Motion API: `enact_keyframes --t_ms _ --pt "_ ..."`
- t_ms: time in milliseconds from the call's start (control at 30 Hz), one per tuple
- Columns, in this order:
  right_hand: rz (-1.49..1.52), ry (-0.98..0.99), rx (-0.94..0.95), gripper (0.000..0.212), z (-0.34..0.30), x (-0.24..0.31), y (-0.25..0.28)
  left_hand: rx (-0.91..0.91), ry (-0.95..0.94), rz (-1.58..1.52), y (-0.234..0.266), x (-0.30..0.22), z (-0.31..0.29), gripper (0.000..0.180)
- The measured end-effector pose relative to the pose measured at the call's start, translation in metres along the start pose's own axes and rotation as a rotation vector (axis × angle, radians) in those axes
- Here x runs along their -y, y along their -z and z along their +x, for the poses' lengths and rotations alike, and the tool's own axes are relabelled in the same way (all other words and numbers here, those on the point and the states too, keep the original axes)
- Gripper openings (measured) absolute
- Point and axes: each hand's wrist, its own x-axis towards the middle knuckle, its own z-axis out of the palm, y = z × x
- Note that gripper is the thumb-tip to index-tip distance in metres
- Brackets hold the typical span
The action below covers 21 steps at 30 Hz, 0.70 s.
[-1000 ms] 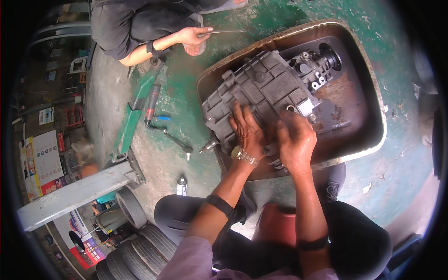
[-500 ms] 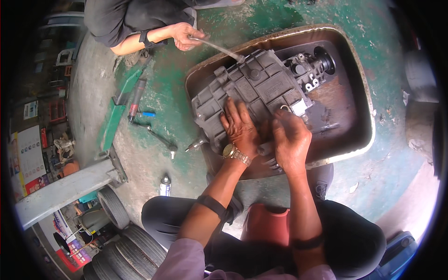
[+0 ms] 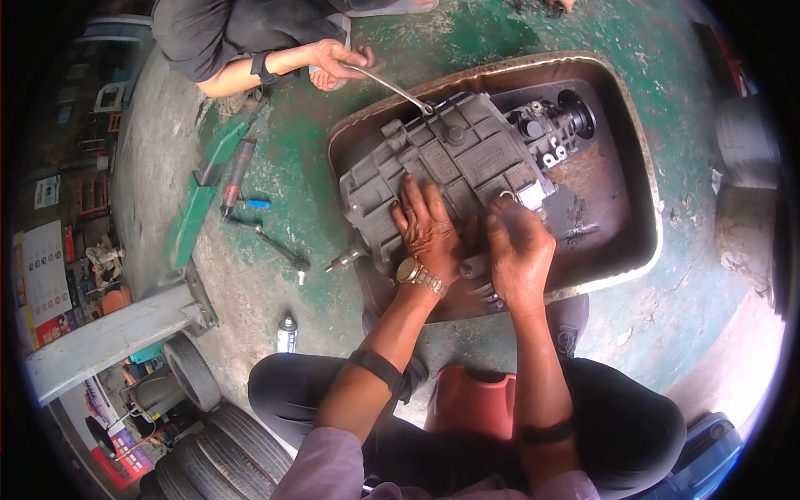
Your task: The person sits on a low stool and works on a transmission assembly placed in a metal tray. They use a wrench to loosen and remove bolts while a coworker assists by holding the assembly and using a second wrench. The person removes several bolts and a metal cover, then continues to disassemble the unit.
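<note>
A grey ribbed metal gearbox (image 3: 450, 158) lies in a large rust-brown tray (image 3: 637, 179). My left hand (image 3: 429, 227) rests with spread fingers on the near left part of its casing. At the casing's near right edge my right hand (image 3: 523, 254) is closed, its fingers curled beside a small metal ring (image 3: 507, 195) and a bright silver fitting (image 3: 530, 197). What its fingertips grip is hidden. Across the tray a co-worker's hand (image 3: 337, 62) holds a long wrench (image 3: 387, 87), its end at the far edge of the gearbox.
On the green-painted floor to the left lie a ratchet wrench (image 3: 275, 247), a red-grey cylindrical tool (image 3: 238, 177) and a green metal beam (image 3: 197, 204). A spray can (image 3: 287, 335) stands near my left knee. Tyres (image 3: 242, 450) sit at lower left; a red stool (image 3: 472, 402) is between my legs.
The co-worker's hand and wrench have shifted slightly, and the wrench's end now shows more clearly at the gearbox edge. My two hands have stayed in nearly the same places.
</note>
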Motion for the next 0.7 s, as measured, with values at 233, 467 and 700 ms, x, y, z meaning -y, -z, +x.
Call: enact_keyframes --t_ms 233,467,700 --pt "0.024 -0.003 -0.007 0.018 -0.001 -0.001 0.0 0.032 0.016 0.011 0.001 0.0 0.001 0.081" --pt "-0.034 0.031 0.032 0.02 -0.001 -0.003 0.002 0.026 0.018 0.028 0.0 0.0 0.001 0.081" --pt "-0.039 -0.003 -0.027 0.018 -0.001 -0.001 0.001 -0.033 -0.025 -0.017 0.023 -0.008 0.009 0.057"
